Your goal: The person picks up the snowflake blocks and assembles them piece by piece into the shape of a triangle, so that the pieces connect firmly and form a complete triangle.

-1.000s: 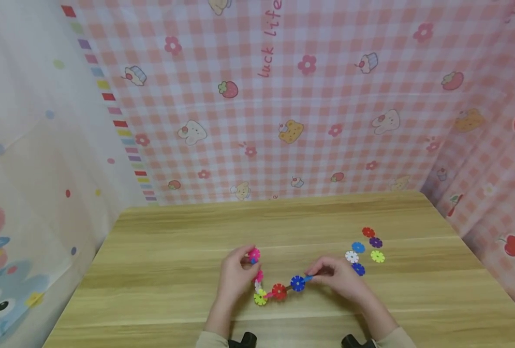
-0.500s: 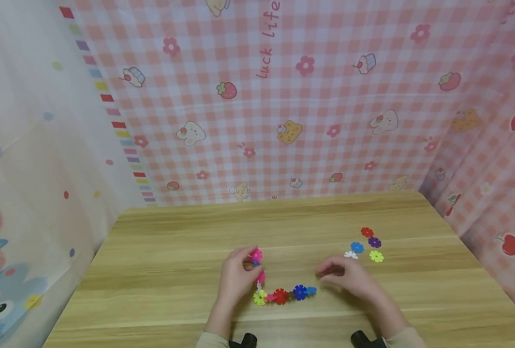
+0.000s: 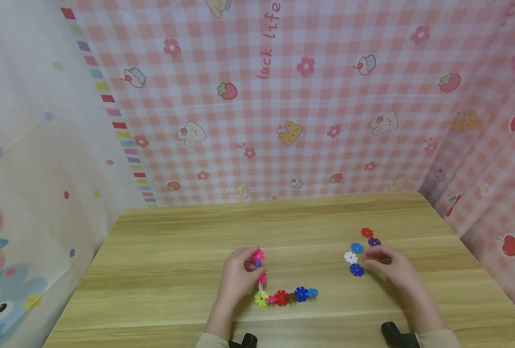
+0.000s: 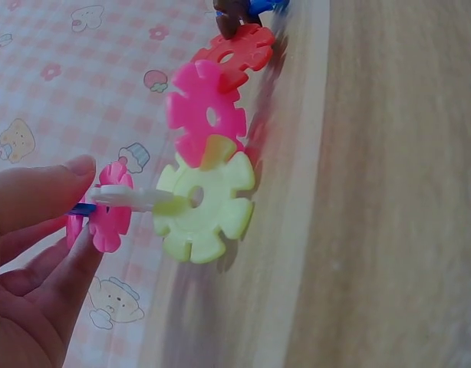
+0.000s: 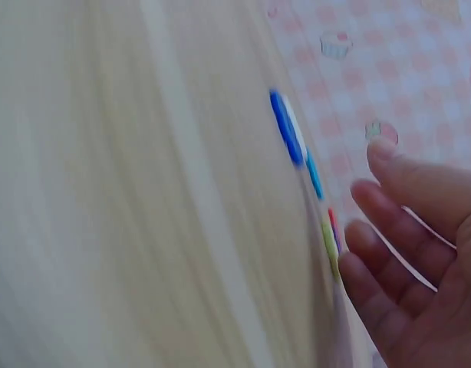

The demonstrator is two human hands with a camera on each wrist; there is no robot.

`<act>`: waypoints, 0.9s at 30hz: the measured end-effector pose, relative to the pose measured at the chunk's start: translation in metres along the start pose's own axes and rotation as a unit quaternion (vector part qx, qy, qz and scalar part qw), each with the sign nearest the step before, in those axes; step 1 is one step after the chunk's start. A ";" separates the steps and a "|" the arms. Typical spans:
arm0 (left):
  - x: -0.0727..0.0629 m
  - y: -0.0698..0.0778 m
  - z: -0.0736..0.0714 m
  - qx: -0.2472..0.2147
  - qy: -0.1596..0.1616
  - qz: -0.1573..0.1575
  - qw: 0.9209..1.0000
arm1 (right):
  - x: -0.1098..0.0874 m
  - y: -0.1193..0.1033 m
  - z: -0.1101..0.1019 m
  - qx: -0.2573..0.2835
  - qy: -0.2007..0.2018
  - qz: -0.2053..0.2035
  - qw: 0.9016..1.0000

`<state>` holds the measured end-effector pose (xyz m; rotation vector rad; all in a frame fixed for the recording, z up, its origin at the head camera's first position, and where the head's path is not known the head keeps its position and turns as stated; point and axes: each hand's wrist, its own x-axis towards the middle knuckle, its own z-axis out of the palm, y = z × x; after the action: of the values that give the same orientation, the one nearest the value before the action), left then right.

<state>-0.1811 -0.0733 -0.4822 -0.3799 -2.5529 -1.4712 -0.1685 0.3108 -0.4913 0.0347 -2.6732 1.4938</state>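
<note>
Linked discs (image 3: 282,298) in pink, yellow-green, red and blue — pink-and-white checked backdrop (image 3: 257,108) — yellowish-brown, wood-grained table (image 3: 166,270).

Cloth-draped tabletop booth — pink checked curtain (image 3: 257,111) behind, dotted white curtain (image 3: 26,159) at left, wood-grain table (image 3: 174,251)

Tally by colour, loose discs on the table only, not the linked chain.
Red disc: 1
Purple disc: 1
Light blue disc: 1
White disc: 1
Dark blue disc: 1
Yellow-green disc: 1 (right wrist view)
Total: 6
</note>
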 end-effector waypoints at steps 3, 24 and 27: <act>0.000 0.000 0.000 -0.002 0.001 0.002 1.000 | 0.001 0.006 -0.009 -0.016 0.018 0.022 0.999; 0.000 0.003 -0.001 -0.008 -0.032 -0.004 0.999 | 0.012 0.026 -0.026 -0.156 -0.013 -0.062 0.986; 0.001 0.003 -0.001 -0.012 -0.035 -0.002 0.999 | 0.012 0.025 -0.025 -0.147 -0.014 -0.052 0.988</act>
<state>-0.1810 -0.0728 -0.4793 -0.4380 -2.5940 -1.5167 -0.1801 0.3448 -0.4985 0.1739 -2.8348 1.0658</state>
